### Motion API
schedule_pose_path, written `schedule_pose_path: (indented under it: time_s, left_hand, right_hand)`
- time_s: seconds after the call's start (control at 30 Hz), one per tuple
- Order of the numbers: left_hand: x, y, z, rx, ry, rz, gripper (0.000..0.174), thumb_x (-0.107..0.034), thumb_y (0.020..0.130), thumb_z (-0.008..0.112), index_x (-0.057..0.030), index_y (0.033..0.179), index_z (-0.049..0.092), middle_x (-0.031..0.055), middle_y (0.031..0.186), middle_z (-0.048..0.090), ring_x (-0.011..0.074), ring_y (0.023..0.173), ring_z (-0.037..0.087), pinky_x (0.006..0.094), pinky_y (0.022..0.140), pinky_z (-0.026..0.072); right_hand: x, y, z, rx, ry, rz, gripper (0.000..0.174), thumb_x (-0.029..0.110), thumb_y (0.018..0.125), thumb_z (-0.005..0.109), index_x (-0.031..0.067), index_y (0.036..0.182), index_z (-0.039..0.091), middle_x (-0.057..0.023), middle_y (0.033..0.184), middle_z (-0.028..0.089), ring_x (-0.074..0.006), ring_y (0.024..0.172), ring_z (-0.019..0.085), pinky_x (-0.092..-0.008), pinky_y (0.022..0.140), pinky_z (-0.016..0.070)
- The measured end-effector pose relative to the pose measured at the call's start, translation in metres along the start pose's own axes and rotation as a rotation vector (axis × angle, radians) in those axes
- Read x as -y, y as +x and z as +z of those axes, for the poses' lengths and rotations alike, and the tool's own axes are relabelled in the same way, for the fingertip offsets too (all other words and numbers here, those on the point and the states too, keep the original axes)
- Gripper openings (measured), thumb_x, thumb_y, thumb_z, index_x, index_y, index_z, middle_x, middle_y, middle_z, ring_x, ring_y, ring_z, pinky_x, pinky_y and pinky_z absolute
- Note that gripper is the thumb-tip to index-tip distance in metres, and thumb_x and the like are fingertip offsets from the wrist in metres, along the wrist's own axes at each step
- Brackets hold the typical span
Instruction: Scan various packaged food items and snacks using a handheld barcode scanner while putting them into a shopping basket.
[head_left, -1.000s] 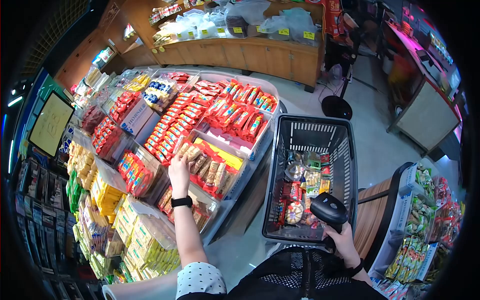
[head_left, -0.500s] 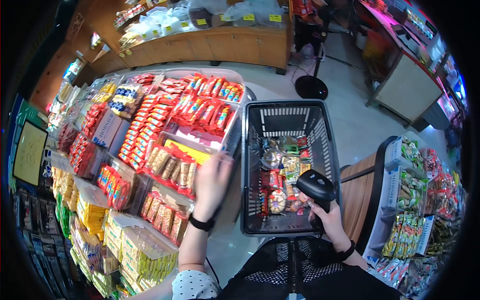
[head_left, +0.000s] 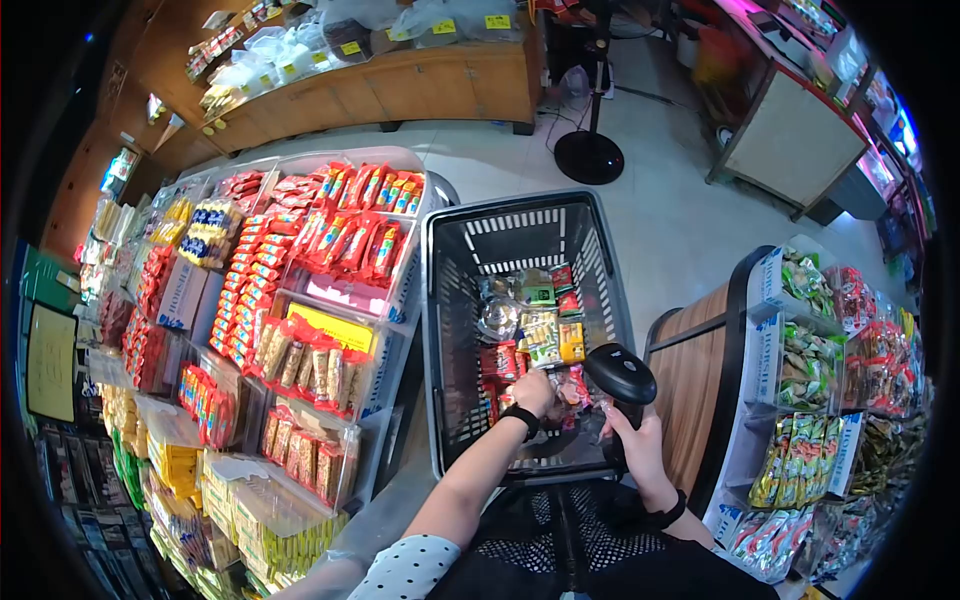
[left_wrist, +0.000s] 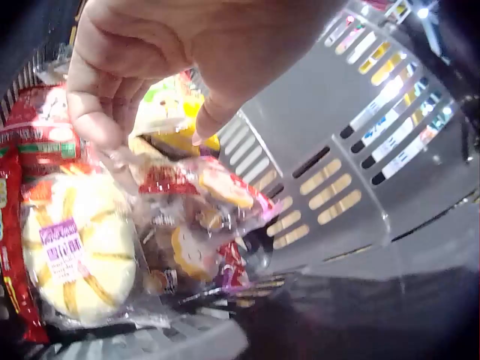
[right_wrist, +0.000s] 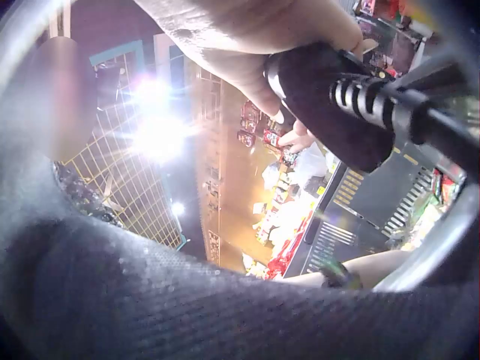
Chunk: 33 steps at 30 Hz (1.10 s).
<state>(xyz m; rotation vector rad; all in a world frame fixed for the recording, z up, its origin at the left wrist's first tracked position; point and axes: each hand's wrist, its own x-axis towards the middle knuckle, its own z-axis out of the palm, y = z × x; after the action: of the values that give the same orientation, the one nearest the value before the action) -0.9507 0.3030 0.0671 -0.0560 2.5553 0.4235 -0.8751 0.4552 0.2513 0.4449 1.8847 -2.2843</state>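
Observation:
My left hand (head_left: 533, 393) is down inside the black shopping basket (head_left: 430, 330). In the left wrist view its fingertips touch a clear packet of snacks (left_wrist: 193, 251), with the thumb standing apart from the fingers. Beside that packet lies a round cream-coloured cake (left_wrist: 79, 247) in clear wrap, and behind it a yellow packet (left_wrist: 176, 142). In the head view, my right hand (head_left: 640, 445) grips a black barcode scanner (head_left: 620, 375) by its handle, over the basket's right side. A ribbed cable (right_wrist: 375, 105) comes out of the handle's end.
Left of the basket is a display bin with red-wrapped snacks (head_left: 350, 240) and wrapped nut bars (head_left: 305, 370). A wood-panelled stand (head_left: 690, 370) with bagged goods (head_left: 795, 460) is close on the right. Beyond the basket, a black round base (head_left: 590, 157) rests on the floor.
My left hand has left the nut bars in the display and moved right, down into the basket. The view has turned right. The right hand keeps holding the scanner above the basket.

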Motion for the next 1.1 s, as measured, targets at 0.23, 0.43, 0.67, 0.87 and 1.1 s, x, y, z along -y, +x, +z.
schedule_pose_path:
  time_s: [0.23, 0.43, 0.67, 0.87, 1.1]
  left_hand:
    - [0.006, 0.041, 0.068, -0.042, 0.163, -0.109, 0.037, -0.037, 0.084, 0.051, -0.0035, 0.098, 0.060, 0.0119, 0.093, 0.063, 0.0247, 0.079, 0.066, 0.0386, 0.060, 0.0522]
    - [0.022, 0.044, 0.015, 0.219, -0.018, 0.117, 0.038, -0.038, 0.079, 0.053, -0.0022, 0.088, 0.063, 0.0141, 0.086, 0.066, 0.0266, 0.071, 0.065, 0.0362, 0.061, 0.0505]
    - [0.024, -0.069, -0.157, 0.340, -0.977, 0.130, 0.035, -0.036, 0.087, 0.054, -0.0022, 0.086, 0.062, -0.0001, 0.067, 0.057, 0.0073, 0.060, 0.051, 0.0224, 0.053, 0.0396]
    - [0.037, -0.151, -0.170, -0.047, -1.835, 0.537, 0.034, -0.017, 0.086, 0.055, 0.0016, 0.113, 0.046, 0.0127, 0.105, 0.057, 0.0230, 0.098, 0.058, 0.0373, 0.086, 0.0482]
    - [0.039, -0.176, -0.157, -0.456, -1.644, 0.592, 0.036, 0.009, 0.077, 0.060, -0.0028, 0.109, 0.047, 0.0232, 0.127, 0.044, 0.0280, 0.117, 0.046, 0.0381, 0.097, 0.0403]
  right_hand:
    - [-0.002, 0.009, -0.024, -0.084, 0.037, 0.074, 0.026, 0.007, 0.085, 0.059, 0.0007, 0.107, 0.048, -0.0027, 0.083, 0.057, -0.0078, 0.059, 0.055, -0.0226, 0.054, 0.0464]
    - [0.008, 0.013, -0.029, -0.126, 0.024, 0.069, 0.018, 0.012, 0.085, 0.057, 0.0016, 0.099, 0.050, -0.0025, 0.064, 0.053, -0.0090, 0.054, 0.053, -0.0234, 0.054, 0.0431]
    - [0.021, 0.011, -0.031, 0.036, 0.046, 0.073, 0.020, 0.012, 0.084, 0.059, 0.0000, 0.099, 0.051, -0.0029, 0.069, 0.055, -0.0100, 0.057, 0.054, -0.0230, 0.054, 0.0446]
    - [0.039, -0.003, -0.008, 0.232, 0.039, 0.061, 0.021, 0.008, 0.084, 0.058, -0.0029, 0.100, 0.052, -0.0053, 0.070, 0.057, -0.0120, 0.059, 0.056, -0.0249, 0.056, 0.0462]
    - [0.052, -0.035, 0.035, 0.626, -0.033, 0.080, 0.029, -0.002, 0.081, 0.061, -0.0011, 0.108, 0.051, -0.0045, 0.084, 0.059, -0.0103, 0.070, 0.057, -0.0249, 0.062, 0.0485]
